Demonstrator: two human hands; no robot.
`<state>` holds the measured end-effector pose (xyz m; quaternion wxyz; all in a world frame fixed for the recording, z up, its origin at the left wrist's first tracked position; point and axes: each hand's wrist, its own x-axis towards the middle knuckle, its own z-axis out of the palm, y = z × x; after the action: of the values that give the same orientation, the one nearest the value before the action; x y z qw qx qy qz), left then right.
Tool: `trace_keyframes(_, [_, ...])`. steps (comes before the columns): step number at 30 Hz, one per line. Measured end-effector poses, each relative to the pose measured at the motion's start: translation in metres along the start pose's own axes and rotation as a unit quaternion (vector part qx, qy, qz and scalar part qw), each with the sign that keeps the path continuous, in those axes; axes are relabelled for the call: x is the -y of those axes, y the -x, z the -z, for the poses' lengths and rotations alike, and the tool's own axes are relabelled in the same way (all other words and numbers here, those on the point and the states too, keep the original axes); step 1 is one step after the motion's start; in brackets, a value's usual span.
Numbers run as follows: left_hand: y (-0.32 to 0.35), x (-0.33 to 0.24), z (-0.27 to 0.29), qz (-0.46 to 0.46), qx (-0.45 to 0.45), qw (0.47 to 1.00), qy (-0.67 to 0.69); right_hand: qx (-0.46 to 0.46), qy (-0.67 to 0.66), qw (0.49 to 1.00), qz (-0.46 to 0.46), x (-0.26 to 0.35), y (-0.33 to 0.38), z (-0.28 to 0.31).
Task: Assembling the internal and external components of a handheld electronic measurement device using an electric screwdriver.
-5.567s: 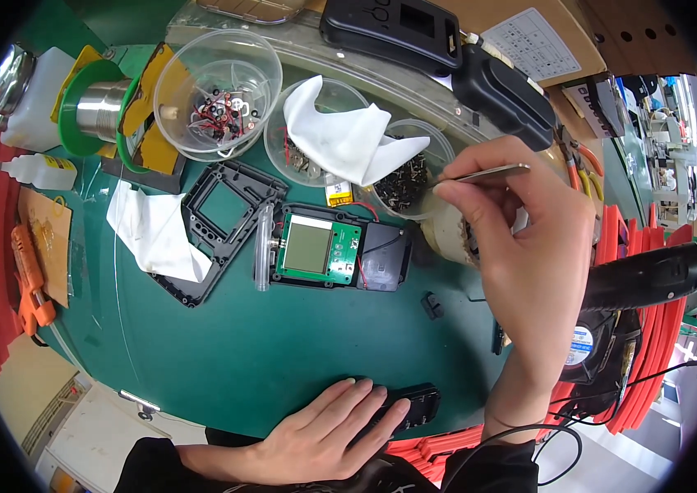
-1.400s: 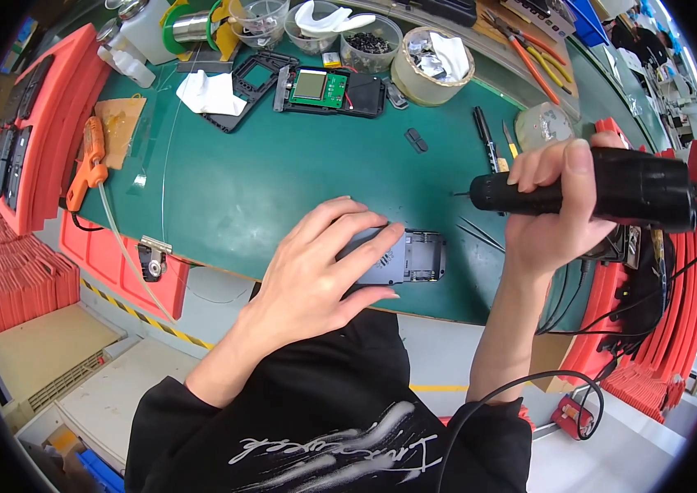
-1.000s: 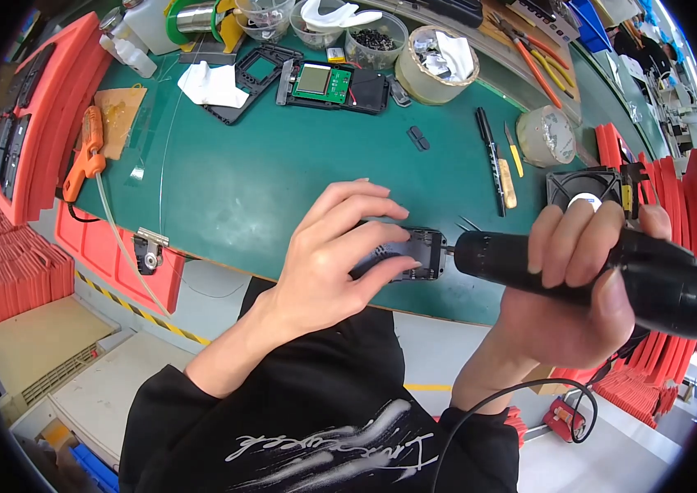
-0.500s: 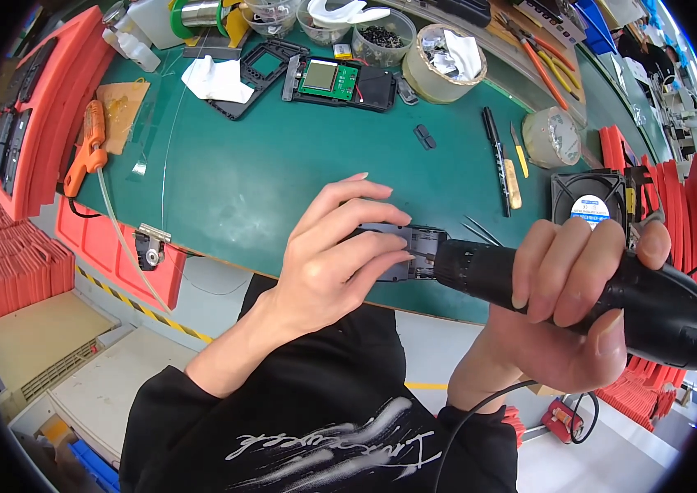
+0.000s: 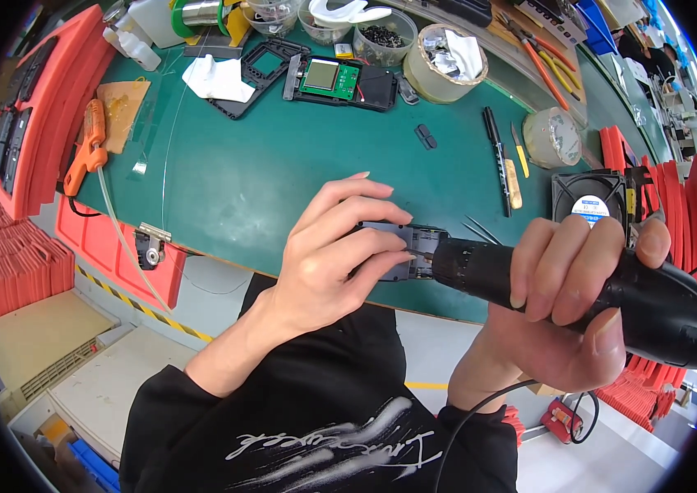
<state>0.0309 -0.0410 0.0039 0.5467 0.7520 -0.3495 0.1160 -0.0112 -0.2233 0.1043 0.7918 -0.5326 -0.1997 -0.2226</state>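
Observation:
My right hand [image 5: 566, 283] is wrapped round a thick black electric screwdriver [image 5: 480, 267], which lies almost level and points left. Its thin bit meets a dark grey plastic casing [image 5: 429, 241] with moulded compartments, near the front edge of the green mat. My left hand [image 5: 324, 246] reaches over the casing's left part, fingers bent and holding it. The thumb and forefinger tips come together close to the bit; whether a screw is between them is too small to tell. Much of the casing is hidden under the left fingers.
Tweezers [image 5: 482, 230] lie just behind the screwdriver. Farther back are an opened device with a green circuit board [image 5: 332, 78], a small dark plastic piece [image 5: 425, 136], a black marker [image 5: 496, 156] and a tape roll [image 5: 552, 137]. An orange glue gun [image 5: 90, 148] rests left; a fan [image 5: 587, 197] stands right.
The screwdriver and my right hand have shifted very slightly left. My left hand and the casing stay practically where they were.

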Motion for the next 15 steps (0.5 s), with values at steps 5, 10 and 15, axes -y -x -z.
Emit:
trace_keyframes(5, [-0.002,0.001,0.000,-0.009,0.006,1.000,0.005,0.035,-0.002,0.999,0.015,-0.004,-0.001,0.006])
trace_keyframes(10, [-0.001,0.003,0.002,-0.023,0.029,0.999,0.019,-0.043,0.042,0.998,0.032,-0.007,0.005,-0.010])
trace_keyframes(15, [-0.006,-0.010,0.003,0.018,0.060,0.998,0.004,-0.012,0.014,1.000,0.025,0.005,0.004,0.003])
